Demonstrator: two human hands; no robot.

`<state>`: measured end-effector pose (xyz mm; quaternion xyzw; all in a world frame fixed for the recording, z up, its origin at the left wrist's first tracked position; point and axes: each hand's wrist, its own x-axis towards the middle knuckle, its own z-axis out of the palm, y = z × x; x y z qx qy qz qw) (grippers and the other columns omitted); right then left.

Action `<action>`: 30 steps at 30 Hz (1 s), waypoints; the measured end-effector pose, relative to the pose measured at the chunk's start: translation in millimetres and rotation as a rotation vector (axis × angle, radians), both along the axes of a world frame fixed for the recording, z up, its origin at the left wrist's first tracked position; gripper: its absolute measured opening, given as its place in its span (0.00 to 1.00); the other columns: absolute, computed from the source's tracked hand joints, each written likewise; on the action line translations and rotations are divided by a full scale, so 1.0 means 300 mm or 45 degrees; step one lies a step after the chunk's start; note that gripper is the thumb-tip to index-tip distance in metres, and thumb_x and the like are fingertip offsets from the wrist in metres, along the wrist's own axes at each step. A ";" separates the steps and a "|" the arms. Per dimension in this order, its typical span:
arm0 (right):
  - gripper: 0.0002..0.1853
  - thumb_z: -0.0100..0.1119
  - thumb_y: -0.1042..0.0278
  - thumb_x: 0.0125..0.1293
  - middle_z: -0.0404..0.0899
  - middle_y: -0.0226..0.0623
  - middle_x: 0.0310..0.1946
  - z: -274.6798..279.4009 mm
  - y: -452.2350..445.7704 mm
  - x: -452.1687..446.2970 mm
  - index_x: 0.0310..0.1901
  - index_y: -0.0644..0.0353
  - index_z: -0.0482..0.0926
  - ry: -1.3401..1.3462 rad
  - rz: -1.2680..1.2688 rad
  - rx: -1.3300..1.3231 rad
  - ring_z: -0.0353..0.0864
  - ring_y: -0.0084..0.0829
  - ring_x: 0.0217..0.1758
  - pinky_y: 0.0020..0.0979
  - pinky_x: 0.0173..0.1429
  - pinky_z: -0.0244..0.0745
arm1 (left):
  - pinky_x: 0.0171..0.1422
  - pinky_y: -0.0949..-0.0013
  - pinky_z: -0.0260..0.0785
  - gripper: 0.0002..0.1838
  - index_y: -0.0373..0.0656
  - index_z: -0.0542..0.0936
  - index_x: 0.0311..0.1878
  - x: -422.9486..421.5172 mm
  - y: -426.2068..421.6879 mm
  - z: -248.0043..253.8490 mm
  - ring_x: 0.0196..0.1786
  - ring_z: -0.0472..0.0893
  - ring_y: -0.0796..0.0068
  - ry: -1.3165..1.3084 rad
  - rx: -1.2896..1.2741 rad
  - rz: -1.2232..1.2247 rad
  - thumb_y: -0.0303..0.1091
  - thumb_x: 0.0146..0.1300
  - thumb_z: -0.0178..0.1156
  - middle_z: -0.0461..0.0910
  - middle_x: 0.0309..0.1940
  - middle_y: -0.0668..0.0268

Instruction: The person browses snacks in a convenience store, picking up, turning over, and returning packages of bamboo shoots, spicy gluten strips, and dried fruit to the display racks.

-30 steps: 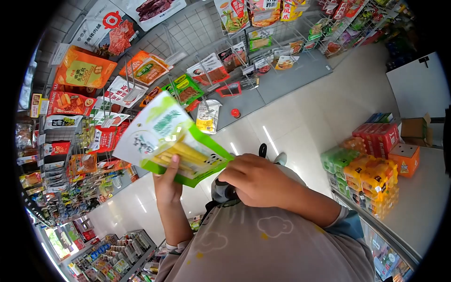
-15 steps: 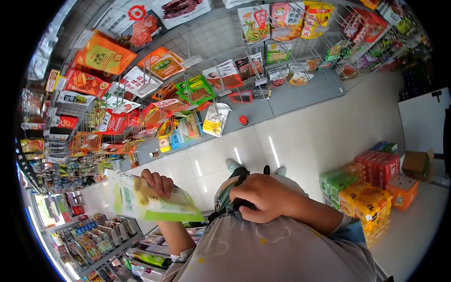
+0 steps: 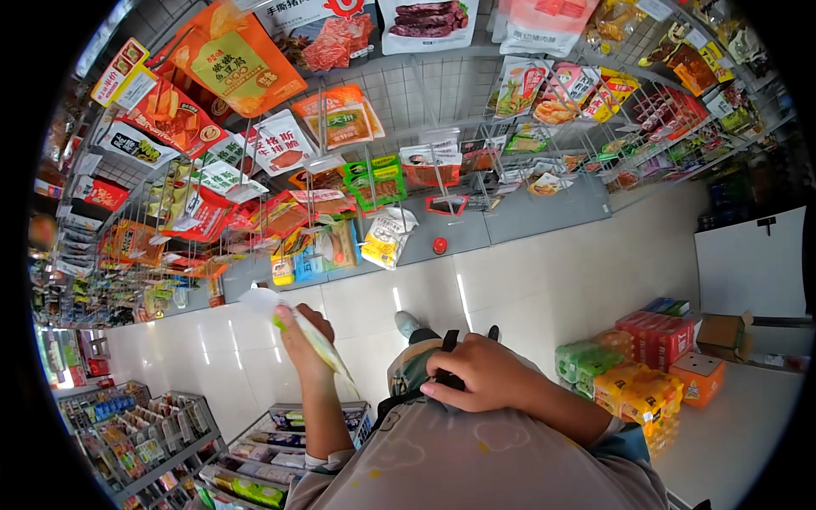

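Observation:
My left hand (image 3: 308, 344) grips the white and green snack packet (image 3: 316, 340), which is seen nearly edge-on left of my body. The thumb lies along one side of the packet, with fingers behind it. Close to my waist, my right hand (image 3: 476, 374) is closed around a black strap (image 3: 449, 361). Beyond both hands hangs a rack of snack packets, among them a large orange bag (image 3: 238, 59), a green packet (image 3: 375, 182) and a white and yellow packet (image 3: 388, 238) low on the shelf base.
A red-lidded jar (image 3: 439, 246) stands on the grey shelf base (image 3: 544, 208). On the right are yellow bottle packs (image 3: 637, 391), a red carton (image 3: 659, 336) and an orange box (image 3: 697, 376). Low shelves (image 3: 174, 433) with goods stand at lower left. My shoes are on the tiled floor.
The packet has turned from face-on to nearly edge-on in my left hand, after moving left and then partly back. My right hand has shifted slightly, and the view has moved relative to the rack.

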<state>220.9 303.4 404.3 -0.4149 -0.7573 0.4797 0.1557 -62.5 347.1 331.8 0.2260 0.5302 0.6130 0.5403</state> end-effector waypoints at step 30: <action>0.20 0.48 0.52 0.76 0.84 0.49 0.31 -0.263 0.515 0.441 0.41 0.60 0.82 0.177 0.088 -0.299 0.84 0.50 0.35 0.45 0.42 0.77 | 0.35 0.67 0.66 0.26 0.32 0.80 0.35 0.617 0.347 -0.118 0.28 0.69 0.79 1.108 -0.325 0.028 0.47 0.79 0.49 0.74 0.22 0.68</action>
